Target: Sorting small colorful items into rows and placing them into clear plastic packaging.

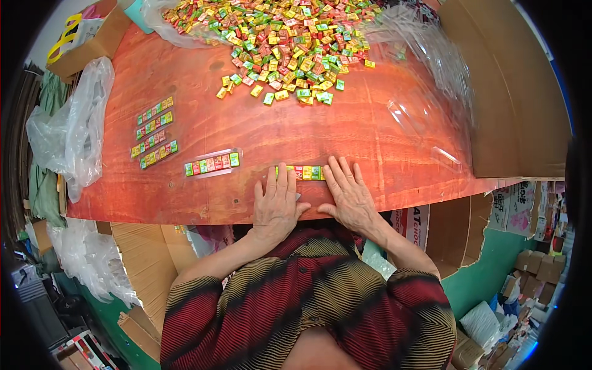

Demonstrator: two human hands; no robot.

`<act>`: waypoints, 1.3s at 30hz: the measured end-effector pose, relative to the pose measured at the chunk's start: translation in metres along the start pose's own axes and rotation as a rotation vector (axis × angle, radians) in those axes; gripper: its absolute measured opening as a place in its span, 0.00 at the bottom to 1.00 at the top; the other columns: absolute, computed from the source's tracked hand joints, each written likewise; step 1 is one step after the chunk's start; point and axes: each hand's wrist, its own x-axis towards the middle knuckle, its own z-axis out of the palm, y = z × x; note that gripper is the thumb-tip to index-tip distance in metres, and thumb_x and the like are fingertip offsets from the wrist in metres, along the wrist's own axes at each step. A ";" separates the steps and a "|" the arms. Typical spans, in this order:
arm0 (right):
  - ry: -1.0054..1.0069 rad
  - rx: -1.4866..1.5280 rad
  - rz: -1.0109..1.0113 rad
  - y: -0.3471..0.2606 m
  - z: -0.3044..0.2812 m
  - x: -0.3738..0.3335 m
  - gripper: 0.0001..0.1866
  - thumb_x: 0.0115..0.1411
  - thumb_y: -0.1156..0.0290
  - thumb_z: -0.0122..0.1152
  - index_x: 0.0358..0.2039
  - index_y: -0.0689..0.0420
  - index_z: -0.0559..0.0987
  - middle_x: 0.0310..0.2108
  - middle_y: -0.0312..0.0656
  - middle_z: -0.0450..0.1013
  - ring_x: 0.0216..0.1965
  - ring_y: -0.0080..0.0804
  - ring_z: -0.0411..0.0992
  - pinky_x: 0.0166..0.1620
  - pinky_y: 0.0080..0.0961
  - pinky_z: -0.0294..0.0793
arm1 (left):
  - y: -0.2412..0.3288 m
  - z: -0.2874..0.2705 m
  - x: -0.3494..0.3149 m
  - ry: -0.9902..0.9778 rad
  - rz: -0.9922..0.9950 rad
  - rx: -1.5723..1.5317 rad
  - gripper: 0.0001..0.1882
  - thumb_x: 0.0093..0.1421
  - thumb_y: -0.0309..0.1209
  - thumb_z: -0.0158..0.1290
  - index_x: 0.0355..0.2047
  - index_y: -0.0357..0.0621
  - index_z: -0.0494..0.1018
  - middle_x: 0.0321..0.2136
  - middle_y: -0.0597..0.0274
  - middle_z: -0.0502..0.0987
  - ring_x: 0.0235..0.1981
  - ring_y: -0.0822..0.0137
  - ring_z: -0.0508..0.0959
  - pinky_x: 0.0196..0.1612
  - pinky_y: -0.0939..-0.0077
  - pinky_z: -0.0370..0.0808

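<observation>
Close to the table's near edge lies a row of small coloured boxes (306, 172), in red, yellow and green. My left hand (276, 200) lies flat over the row's left end, fingers stretched forward. Over the right end rests my right hand (349, 192), its fingers spread and its thumb pointing inward. Both hands cover parts of the row, so its ends are hidden. Left of my hands, a clear plastic tray (213, 163) holds another row of the same boxes. Farther left, several filled trays (154, 131) lie one behind another.
A large heap of loose little boxes (296, 49) covers the far middle of the red wooden table (185, 80). Clear plastic trays (425, 55) are piled at the far right beside a tall cardboard box (512, 86). A plastic bag (86, 123) hangs over the left edge.
</observation>
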 end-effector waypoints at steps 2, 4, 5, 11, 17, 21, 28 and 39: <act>-0.021 0.040 -0.003 -0.001 0.001 -0.001 0.46 0.47 0.44 0.52 0.57 0.66 0.54 0.61 0.53 0.44 0.63 0.50 0.40 0.61 0.49 0.37 | 0.000 -0.001 0.001 -0.014 -0.024 -0.046 0.38 0.48 0.49 0.50 0.52 0.33 0.59 0.54 0.42 0.57 0.56 0.47 0.56 0.50 0.50 0.57; -0.012 0.007 0.009 -0.001 -0.001 -0.001 0.46 0.47 0.43 0.52 0.57 0.66 0.53 0.61 0.53 0.44 0.63 0.50 0.40 0.61 0.50 0.36 | 0.003 -0.009 0.006 -0.025 0.032 -0.070 0.37 0.48 0.49 0.50 0.54 0.37 0.58 0.56 0.42 0.54 0.58 0.46 0.53 0.54 0.47 0.53; -0.013 0.010 -0.001 -0.003 -0.001 0.000 0.46 0.47 0.43 0.52 0.57 0.66 0.53 0.61 0.53 0.44 0.63 0.50 0.40 0.61 0.50 0.36 | 0.002 -0.010 0.009 -0.025 0.023 -0.065 0.37 0.48 0.49 0.50 0.54 0.37 0.58 0.56 0.42 0.54 0.58 0.46 0.53 0.54 0.47 0.53; -0.016 -0.015 -0.064 -0.003 -0.004 0.000 0.43 0.45 0.47 0.56 0.56 0.63 0.58 0.60 0.51 0.49 0.62 0.46 0.43 0.60 0.53 0.40 | -0.004 -0.003 0.024 -0.133 0.156 -0.177 0.39 0.48 0.49 0.51 0.55 0.36 0.57 0.56 0.45 0.55 0.58 0.49 0.53 0.56 0.51 0.54; 0.049 0.108 -0.042 -0.006 -0.001 0.004 0.40 0.47 0.51 0.57 0.54 0.67 0.59 0.59 0.53 0.50 0.62 0.46 0.45 0.60 0.48 0.43 | -0.004 -0.003 0.021 -0.133 0.128 -0.192 0.39 0.47 0.47 0.53 0.54 0.35 0.56 0.56 0.44 0.54 0.58 0.48 0.54 0.57 0.51 0.52; 0.041 0.097 -0.022 -0.009 -0.006 0.002 0.37 0.50 0.55 0.57 0.53 0.68 0.59 0.59 0.55 0.49 0.62 0.48 0.45 0.60 0.47 0.45 | -0.006 -0.005 0.017 -0.110 0.113 -0.191 0.39 0.47 0.45 0.54 0.54 0.34 0.56 0.56 0.43 0.54 0.58 0.47 0.53 0.57 0.49 0.51; 0.070 0.088 -0.027 -0.014 -0.017 0.009 0.37 0.50 0.58 0.58 0.55 0.66 0.57 0.60 0.52 0.48 0.63 0.47 0.43 0.61 0.47 0.40 | -0.007 -0.005 0.017 -0.091 0.135 -0.165 0.39 0.48 0.47 0.52 0.54 0.33 0.56 0.56 0.43 0.55 0.59 0.47 0.53 0.57 0.49 0.51; 0.226 0.222 -0.013 -0.003 0.003 0.010 0.24 0.52 0.68 0.56 0.49 0.62 0.68 0.54 0.47 0.60 0.59 0.47 0.53 0.59 0.48 0.47 | -0.005 -0.004 0.015 -0.102 0.126 -0.177 0.40 0.48 0.46 0.53 0.54 0.31 0.55 0.56 0.42 0.53 0.59 0.48 0.52 0.57 0.50 0.51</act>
